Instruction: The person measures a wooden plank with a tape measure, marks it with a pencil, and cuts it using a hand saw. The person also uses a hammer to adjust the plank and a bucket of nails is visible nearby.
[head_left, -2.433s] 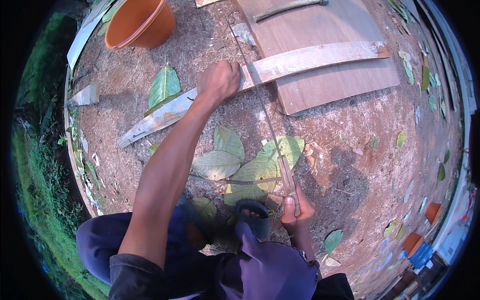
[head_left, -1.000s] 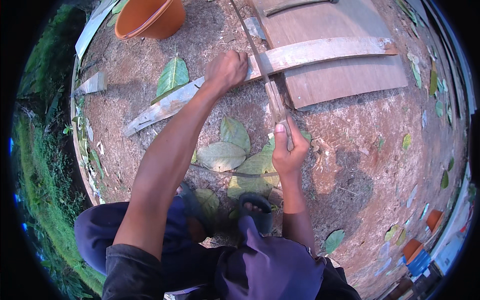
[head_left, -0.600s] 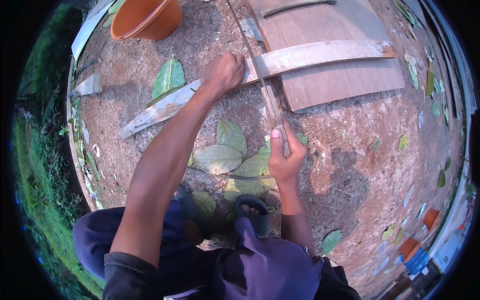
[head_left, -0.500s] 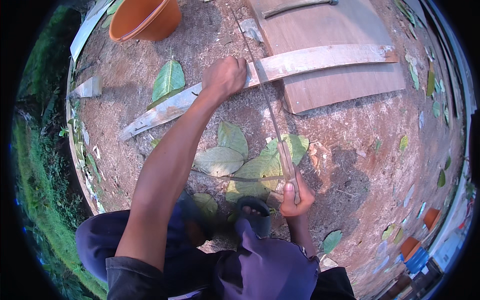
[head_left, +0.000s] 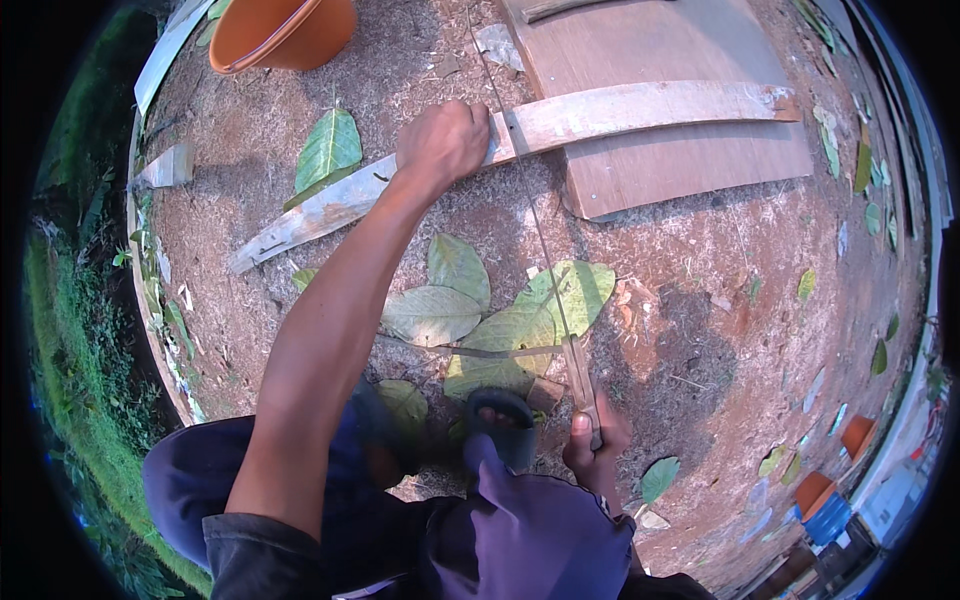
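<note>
A long, pale wooden plank [head_left: 640, 107] lies slantwise, its right part resting on a plywood board [head_left: 690, 165] and its left end reaching out over the ground. My left hand [head_left: 444, 140] is closed over the plank, left of the board. Just right of those knuckles, the thin blade of a handsaw [head_left: 578, 385] crosses the plank. My right hand [head_left: 598, 440] is wrapped round the saw's wooden handle, low and close to my knees. Whether the teeth have cut into the wood is too fine to see.
An orange bucket [head_left: 320, 40] stands at the upper left. Large leaves [head_left: 432, 315] lie between the plank and my sandalled foot [head_left: 503, 425]. A wooden handle [head_left: 568, 8] rests on the board's far part. Pots [head_left: 815, 492] stand at the lower right.
My right hand has drawn the saw back toward my body, so the handle sits lower. The left hand stays on the plank. The whole view has shifted slightly.
</note>
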